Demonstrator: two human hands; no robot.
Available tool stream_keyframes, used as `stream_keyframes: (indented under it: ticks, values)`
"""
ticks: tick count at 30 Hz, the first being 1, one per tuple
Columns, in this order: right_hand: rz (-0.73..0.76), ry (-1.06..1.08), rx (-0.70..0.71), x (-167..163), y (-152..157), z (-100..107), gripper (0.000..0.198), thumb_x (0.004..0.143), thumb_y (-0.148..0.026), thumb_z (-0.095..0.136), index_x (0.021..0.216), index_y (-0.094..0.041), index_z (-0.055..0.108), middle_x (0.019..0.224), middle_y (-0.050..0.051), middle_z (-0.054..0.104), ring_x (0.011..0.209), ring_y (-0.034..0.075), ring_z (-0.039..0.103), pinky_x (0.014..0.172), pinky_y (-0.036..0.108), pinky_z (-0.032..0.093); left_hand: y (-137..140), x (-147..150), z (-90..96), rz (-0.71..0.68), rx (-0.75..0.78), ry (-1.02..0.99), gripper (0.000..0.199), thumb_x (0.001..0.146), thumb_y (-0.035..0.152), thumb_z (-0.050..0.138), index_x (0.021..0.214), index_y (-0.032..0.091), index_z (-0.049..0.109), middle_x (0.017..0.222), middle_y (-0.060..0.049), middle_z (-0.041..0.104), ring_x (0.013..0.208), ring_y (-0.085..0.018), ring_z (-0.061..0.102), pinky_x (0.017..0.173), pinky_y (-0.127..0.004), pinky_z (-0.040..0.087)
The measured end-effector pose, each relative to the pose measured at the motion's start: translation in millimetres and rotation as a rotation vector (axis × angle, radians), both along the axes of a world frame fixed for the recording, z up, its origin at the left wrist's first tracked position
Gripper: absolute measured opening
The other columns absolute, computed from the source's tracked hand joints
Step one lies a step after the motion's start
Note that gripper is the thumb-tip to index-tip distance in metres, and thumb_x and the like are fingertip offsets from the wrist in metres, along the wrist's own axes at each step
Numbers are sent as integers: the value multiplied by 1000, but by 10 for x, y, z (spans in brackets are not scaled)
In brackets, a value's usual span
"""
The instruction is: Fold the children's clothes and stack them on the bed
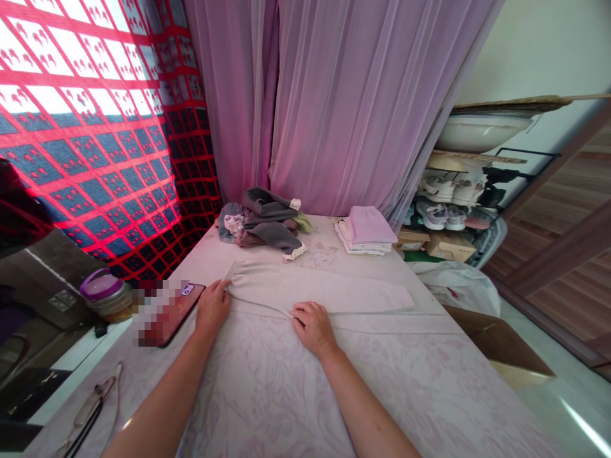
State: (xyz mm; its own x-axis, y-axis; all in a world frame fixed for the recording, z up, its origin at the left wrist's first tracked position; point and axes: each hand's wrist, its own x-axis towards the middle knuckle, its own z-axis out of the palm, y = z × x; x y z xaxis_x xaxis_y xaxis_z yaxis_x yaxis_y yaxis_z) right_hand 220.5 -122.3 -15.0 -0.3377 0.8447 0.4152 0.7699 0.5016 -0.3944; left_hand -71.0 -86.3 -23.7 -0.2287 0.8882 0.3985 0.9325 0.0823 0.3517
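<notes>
Trousers [315,286] in pale ribbed fabric lay flat across the middle of the frame, gathered waistband to the left, narrower end to the right. Your left hand [213,307] touched the waistband's near corner with fingers bent close together; whether they gripped it, you couldn't tell. Your right hand [314,327] had thumb and fingers pinched narrowly on the lower edge, left of its midpoint, so most of the fabric lay beyond your fingers and off to their right. Just left of your left hand sat a phone [179,318], partly pixelated. Behind the fabric, at upper center, you had a rumpled heap of dark clothes [267,219]; right of that, a folded stack [370,226], lilac on top.
</notes>
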Motion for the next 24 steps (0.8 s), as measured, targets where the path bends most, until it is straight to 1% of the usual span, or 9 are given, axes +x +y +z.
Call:
stream_keyframes:
  ticks: [2, 5, 7, 11, 16, 20, 24]
  values:
    - [3, -3, -2, -5, -13, 11, 19, 83, -19, 59, 94, -27, 72, 105, 2, 70, 101, 17, 58, 89, 34, 38, -1, 3, 0, -6, -10, 9, 40, 82, 17, 46, 118, 21, 63, 124, -10, 62, 112, -26, 58, 98, -39, 44]
    - [22, -28, 18, -9, -30, 17, 31, 85, -22, 57, 115, -25, 66, 123, 6, 64, 114, 20, 53, 98, 38, 34, -6, 1, 4, -11, 5, 6, 40, 80, 16, 46, 116, 21, 64, 122, -9, 63, 111, -25, 58, 98, -38, 45]
    - [48, -61, 9, -10, -36, 11, 36, 86, -24, 55, 121, -25, 63, 129, 7, 61, 120, 22, 50, 101, 40, 33, -9, -3, 3, -27, 26, 0, 40, 80, 16, 46, 115, 21, 64, 120, -9, 64, 109, -24, 59, 98, -38, 45]
    - [80, -90, -17, -6, -39, -3, 29, 88, -26, 53, 114, -28, 67, 126, 4, 64, 119, 22, 51, 102, 41, 33, -11, -11, -14, -34, 38, 4, 40, 79, 15, 47, 115, 21, 64, 120, -9, 64, 109, -24, 59, 99, -37, 45]
    - [62, -55, 32, 3, -47, -17, 30, 88, -25, 52, 113, -25, 68, 125, 6, 64, 118, 22, 52, 103, 40, 33, -3, -16, -48, -22, 47, 5, 41, 79, 16, 46, 116, 19, 64, 122, -10, 62, 111, -25, 59, 100, -37, 44]
    - [57, -54, 19, 2, -41, -35, 27, 87, -23, 53, 107, -26, 71, 118, 6, 67, 113, 21, 55, 100, 39, 37, -5, -13, -66, -21, 57, 2, 41, 79, 15, 46, 116, 18, 64, 127, -12, 59, 114, -26, 57, 102, -38, 43]
    - [69, -31, 13, 2, -34, -29, 27, 87, -23, 53, 106, -26, 71, 117, 6, 68, 112, 21, 56, 98, 39, 38, -24, 5, -53, -12, 38, 1, 42, 80, 15, 45, 118, 21, 63, 128, -10, 59, 116, -25, 56, 102, -39, 43]
